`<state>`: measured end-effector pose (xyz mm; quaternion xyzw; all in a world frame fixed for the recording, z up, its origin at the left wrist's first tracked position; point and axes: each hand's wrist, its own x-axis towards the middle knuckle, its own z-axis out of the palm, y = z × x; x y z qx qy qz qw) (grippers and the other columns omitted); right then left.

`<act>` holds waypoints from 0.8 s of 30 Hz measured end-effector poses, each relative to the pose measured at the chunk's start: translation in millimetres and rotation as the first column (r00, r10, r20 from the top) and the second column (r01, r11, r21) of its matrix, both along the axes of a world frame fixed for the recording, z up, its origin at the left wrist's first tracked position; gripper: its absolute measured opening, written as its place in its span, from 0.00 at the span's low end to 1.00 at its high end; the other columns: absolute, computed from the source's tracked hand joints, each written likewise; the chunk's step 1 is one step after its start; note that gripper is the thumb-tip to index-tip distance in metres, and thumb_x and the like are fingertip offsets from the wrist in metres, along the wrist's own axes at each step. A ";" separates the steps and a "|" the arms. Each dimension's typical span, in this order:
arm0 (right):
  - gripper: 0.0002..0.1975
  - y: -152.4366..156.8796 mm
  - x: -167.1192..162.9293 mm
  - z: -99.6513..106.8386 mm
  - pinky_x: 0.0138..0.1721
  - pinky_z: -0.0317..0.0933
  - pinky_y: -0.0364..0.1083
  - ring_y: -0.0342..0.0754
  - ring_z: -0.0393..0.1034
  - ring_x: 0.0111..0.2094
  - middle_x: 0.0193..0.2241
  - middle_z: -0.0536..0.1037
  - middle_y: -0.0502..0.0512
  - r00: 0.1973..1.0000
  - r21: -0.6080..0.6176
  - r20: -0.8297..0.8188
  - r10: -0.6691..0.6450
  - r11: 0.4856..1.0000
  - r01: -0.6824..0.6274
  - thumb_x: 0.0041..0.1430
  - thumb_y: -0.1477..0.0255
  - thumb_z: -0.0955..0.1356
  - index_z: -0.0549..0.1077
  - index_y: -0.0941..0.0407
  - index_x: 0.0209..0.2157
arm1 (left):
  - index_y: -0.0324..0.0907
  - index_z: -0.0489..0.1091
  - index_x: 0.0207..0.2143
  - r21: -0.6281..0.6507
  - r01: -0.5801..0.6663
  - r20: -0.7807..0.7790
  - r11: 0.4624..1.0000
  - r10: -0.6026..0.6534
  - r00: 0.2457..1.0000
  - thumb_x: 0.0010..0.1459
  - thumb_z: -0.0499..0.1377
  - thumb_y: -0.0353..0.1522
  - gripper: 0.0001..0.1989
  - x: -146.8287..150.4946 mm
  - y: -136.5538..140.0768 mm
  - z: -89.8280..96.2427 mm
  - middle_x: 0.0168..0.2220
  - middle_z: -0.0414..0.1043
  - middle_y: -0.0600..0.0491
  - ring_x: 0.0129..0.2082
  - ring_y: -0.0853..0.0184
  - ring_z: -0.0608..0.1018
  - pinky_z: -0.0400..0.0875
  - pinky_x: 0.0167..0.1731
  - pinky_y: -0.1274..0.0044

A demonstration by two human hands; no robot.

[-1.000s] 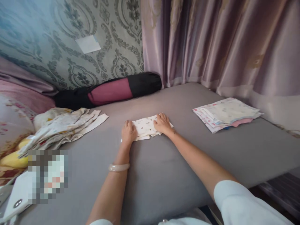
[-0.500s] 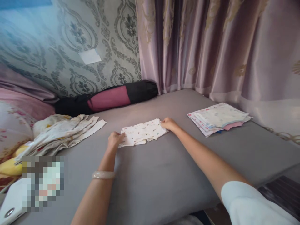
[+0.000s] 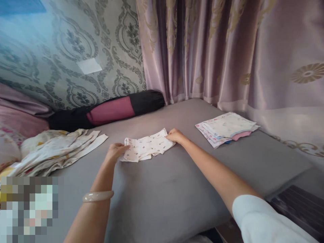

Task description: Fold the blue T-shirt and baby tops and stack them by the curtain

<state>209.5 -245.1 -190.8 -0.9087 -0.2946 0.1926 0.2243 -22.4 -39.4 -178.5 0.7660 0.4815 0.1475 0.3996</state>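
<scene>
A small pair of white printed shorts (image 3: 146, 146) is stretched between my two hands over the grey bed, its upper edge dipping in the middle. My left hand (image 3: 117, 151), below a pale bangle on the wrist, pinches the left upper corner. At the right upper corner, my right hand (image 3: 175, 135) grips the fabric between thumb and fingers. To the right lies a flat stack of folded clothes (image 3: 227, 126), white on top with pink and blue edges below. A loose heap of light-coloured clothes (image 3: 58, 152) rests on the left.
A long black and maroon bag (image 3: 111, 111) lies along the patterned wall. Mauve curtains (image 3: 202, 50) hang behind the grey bed (image 3: 162, 195). A blurred-out patch (image 3: 27, 209) covers something at the lower left. The bed's edge runs along the lower right.
The view has turned slightly to the right. Both hands keep hold of the shorts, whose upper edge now sags more in the middle and whose right corner stands up.
</scene>
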 end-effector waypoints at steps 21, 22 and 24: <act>0.08 -134.8 66.4 89.1 0.14 0.48 0.37 0.35 0.56 0.12 0.21 0.79 0.57 0.878 0.285 -0.184 -0.442 0.831 0.478 0.54 0.81 0.66 0.77 0.65 0.36 | 0.37 0.74 0.23 -0.005 0.254 0.402 0.967 -0.230 0.886 0.41 0.62 0.38 0.12 139.9 -124.9 50.3 0.16 0.62 0.59 0.18 0.74 0.61 0.53 0.20 0.80; 0.08 -142.7 71.0 93.1 0.14 0.49 0.37 0.36 0.56 0.12 0.22 0.79 0.57 0.859 0.300 -0.196 -0.472 0.805 0.511 0.55 0.81 0.66 0.76 0.65 0.36 | 0.37 0.74 0.24 -0.014 0.266 0.425 0.964 -0.235 0.874 0.41 0.62 0.38 0.12 149.7 -132.4 47.8 0.17 0.63 0.58 0.19 0.74 0.62 0.53 0.21 0.80; 0.07 -158.2 82.2 97.6 0.13 0.50 0.37 0.36 0.59 0.12 0.23 0.80 0.58 0.822 0.320 -0.210 -0.529 0.757 0.569 0.55 0.81 0.67 0.75 0.65 0.37 | 0.37 0.74 0.24 -0.033 0.290 0.461 0.956 -0.244 0.853 0.41 0.62 0.38 0.12 168.4 -147.2 42.5 0.18 0.65 0.57 0.20 0.73 0.63 0.55 0.22 0.79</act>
